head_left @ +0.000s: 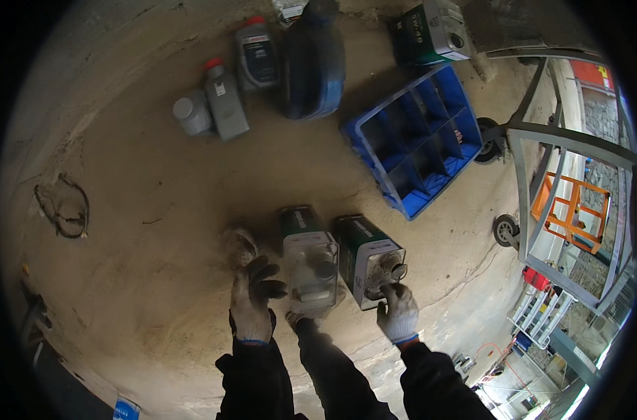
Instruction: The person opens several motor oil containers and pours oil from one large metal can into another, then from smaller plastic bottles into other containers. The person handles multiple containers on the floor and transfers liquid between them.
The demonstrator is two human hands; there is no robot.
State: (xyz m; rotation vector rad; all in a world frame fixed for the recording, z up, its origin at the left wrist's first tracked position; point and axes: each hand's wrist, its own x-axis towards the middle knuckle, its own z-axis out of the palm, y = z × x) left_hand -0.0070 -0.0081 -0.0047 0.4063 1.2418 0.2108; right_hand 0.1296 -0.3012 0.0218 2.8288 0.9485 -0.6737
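Note:
Two rectangular green-and-silver oil cans stand side by side before me, dusty tops up. My right hand point(399, 313), in a white knitted glove, has its fingers curled at the top edge of the right oil can point(369, 260), just below its round cap point(398, 272). To the left, my left hand point(252, 301) wears a soiled glove with dark fingers. It is held apart from the left oil can point(311, 269), fingers spread and nothing in them. A dark-clothed limb point(336, 371) reaches up behind the left can, which hides its end.
Ahead is a blue divided crate point(374, 143). Beyond stand grey red-capped bottles point(224, 105), point(257, 59), a grey container point(191, 114), a large dark-blue jug point(313, 70) and another green can point(430, 33). A wheeled metal frame point(570, 136) is right; a cable loop point(65, 210) lies left.

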